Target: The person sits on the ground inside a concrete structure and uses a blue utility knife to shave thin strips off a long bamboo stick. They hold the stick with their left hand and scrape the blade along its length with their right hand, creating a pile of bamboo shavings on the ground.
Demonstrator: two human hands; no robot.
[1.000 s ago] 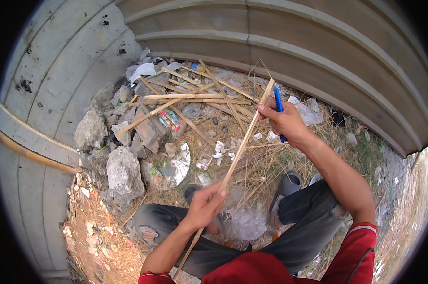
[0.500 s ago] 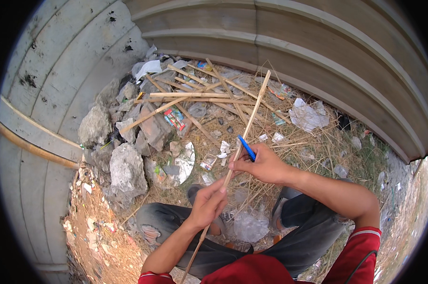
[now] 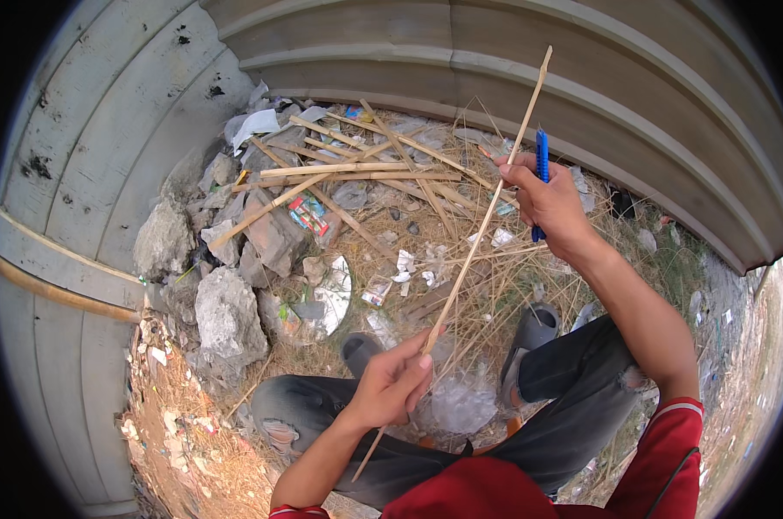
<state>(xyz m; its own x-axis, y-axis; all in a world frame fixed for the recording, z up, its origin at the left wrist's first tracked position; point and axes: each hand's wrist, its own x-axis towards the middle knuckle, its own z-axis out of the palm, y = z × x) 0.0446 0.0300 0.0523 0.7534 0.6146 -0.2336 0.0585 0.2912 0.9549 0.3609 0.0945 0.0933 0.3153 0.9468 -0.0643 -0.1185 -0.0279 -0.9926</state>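
A long thin bamboo stick point(image 3: 471, 259) runs slantwise, its lower end over my lap and its tip up against the metal wall. My left hand point(image 3: 390, 382) is closed round its lower part, thumb on top. Higher up, my right hand point(image 3: 554, 209) is closed on a slim blue utility knife point(image 3: 542, 156) that points upward. The thumb and fingertips of that hand meet the stick at its upper part. I cannot make out the knife's blade.
Several bamboo strips point(image 3: 348, 173) lie crossed beyond my hands. Rough rocks point(image 3: 229, 316) are heaped at the left. A ribbed metal wall point(image 3: 357, 60) closes off the far side, a grey panel wall point(image 3: 80, 173) the left. Crumpled clear plastic point(image 3: 462, 402) lies between my feet.
My right hand has moved up along the stick, away from my left, and the knife now points straighter up. The stick has shifted up and right, tilting further rightward.
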